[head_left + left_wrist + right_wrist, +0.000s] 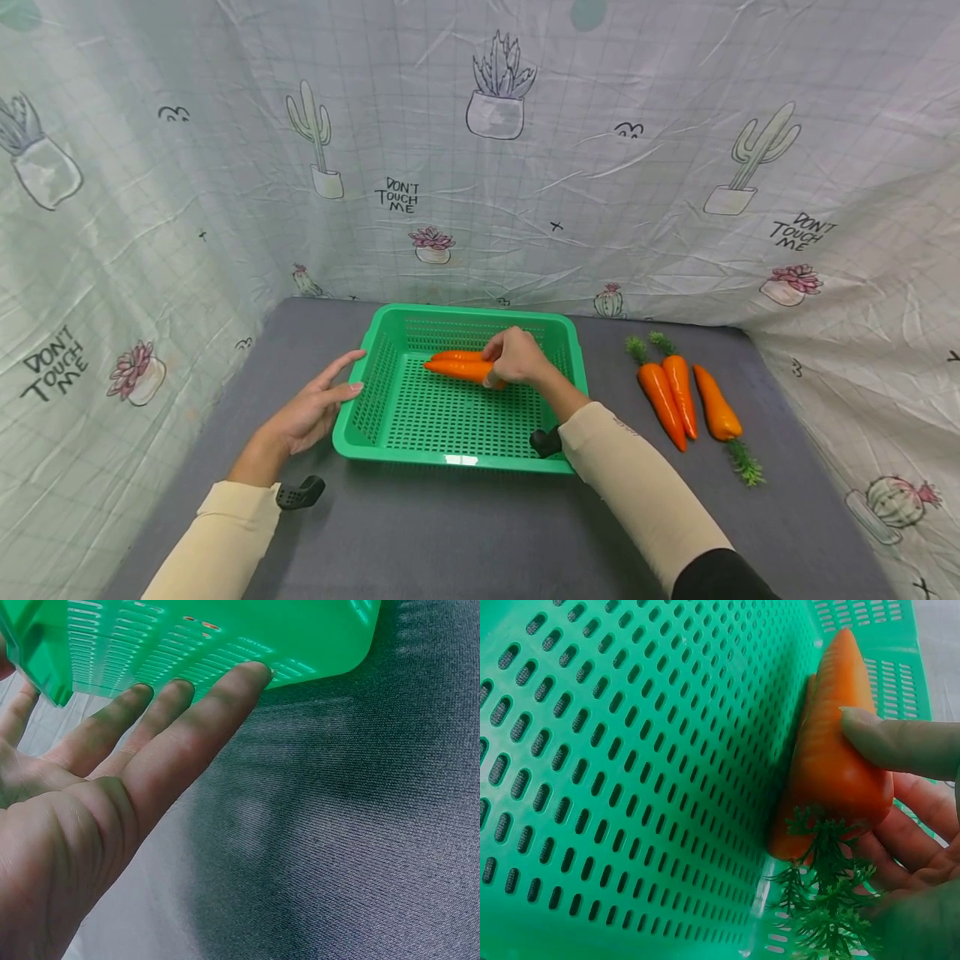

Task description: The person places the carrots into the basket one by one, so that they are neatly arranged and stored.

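Note:
A green plastic basket [457, 461] with slotted walls stands in the middle of the table. Inside it, my right hand [516, 358] grips an orange carrot [840, 761] near its thick end, thumb on one side and fingers behind. Green leafy tops [821, 892] hang from that end. Another carrot [457, 355] lies alongside it, toward the basket's back wall, partly hidden by the held one. My left hand [318, 410] is at the basket's left side, fingers spread and fairly straight, fingertips [251, 675] against the outer wall.
To the right of the basket, two carrots with green tops [662, 404] [678, 392] lie side by side. Near them, a third carrot [717, 406] points the other way, leaves toward me. A cloth printed with cacti [510, 208] hangs behind the grey table [450, 533].

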The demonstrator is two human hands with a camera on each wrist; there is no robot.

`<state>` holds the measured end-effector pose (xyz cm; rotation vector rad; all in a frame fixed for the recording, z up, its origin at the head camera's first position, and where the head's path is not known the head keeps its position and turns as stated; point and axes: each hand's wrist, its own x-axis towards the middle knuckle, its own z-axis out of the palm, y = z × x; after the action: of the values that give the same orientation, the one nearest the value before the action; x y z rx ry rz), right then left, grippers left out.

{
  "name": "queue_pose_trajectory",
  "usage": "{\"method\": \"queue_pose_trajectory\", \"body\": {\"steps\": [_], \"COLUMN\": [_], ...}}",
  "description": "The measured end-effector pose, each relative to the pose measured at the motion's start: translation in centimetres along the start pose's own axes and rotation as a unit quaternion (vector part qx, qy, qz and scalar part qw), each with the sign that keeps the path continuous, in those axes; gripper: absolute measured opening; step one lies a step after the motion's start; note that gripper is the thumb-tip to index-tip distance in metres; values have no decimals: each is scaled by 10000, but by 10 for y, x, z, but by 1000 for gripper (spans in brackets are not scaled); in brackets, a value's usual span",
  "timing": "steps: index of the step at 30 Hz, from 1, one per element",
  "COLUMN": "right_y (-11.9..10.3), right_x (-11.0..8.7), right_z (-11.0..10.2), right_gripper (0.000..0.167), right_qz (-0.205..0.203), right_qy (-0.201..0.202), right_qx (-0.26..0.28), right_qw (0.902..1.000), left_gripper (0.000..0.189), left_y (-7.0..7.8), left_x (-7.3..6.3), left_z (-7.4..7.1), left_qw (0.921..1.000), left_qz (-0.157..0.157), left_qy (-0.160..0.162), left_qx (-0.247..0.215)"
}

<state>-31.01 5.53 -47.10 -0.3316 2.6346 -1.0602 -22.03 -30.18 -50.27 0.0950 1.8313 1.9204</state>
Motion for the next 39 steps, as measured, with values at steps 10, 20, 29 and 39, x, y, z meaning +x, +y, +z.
{"method": "queue_pose_trajectory", "body": {"steps": [10, 20, 29, 39], "right_y": [1, 3, 6, 7], "right_x": [-2, -2, -2, -1], "right_z": [1, 1, 2, 2], "right_gripper": [39, 38, 38, 37], "right_qz": [-52, -103, -171, -203], "right_qy": [20, 3, 49, 0], "right_qx": [-35, 9, -46, 48], "right_qw": [10000, 9999, 9998, 9998], "left_gripper": [70, 71, 70, 70], "left_y": [1, 2, 0, 1], "left_x": [-1, -1, 1, 2], "left_z": [-1, -1, -2, -3], "left_qw": [9999, 9998, 10000, 9997], "left_qz": [22, 39, -22, 34], "left_qy": [-74, -102, -48, -129], "left_qx": [-124, -144, -41, -192]}}
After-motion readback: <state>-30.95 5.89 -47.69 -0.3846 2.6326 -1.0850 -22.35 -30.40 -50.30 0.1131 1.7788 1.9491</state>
